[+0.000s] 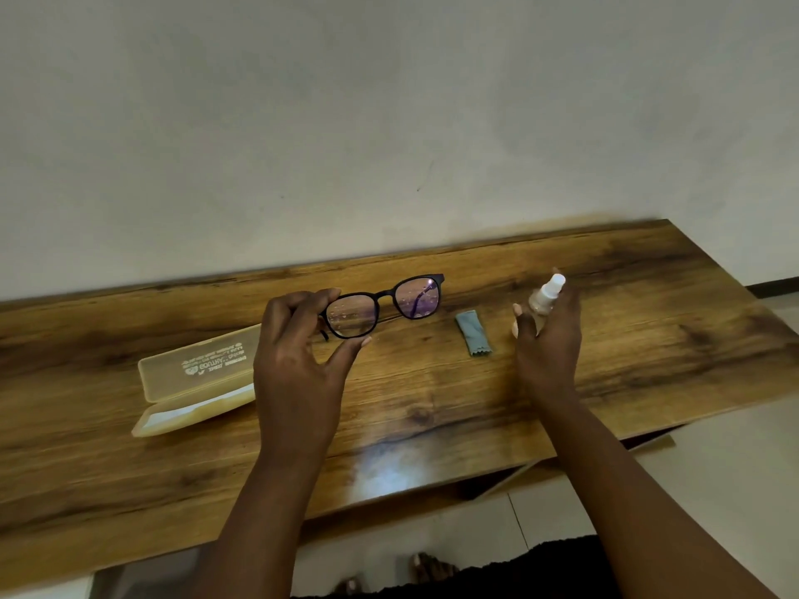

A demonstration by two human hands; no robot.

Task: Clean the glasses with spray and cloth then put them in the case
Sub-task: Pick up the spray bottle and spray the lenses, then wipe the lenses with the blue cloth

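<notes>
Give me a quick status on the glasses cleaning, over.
Left hand pinching glasses by one lens rim, droplets on lenses. Right hand holding spray bottle. Cloth folded on table, case open. Nothing in the way.

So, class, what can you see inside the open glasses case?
The case holds only a pale lining along its tray; no glasses. The left hand covers its right end, so that part stays unseen.
</notes>
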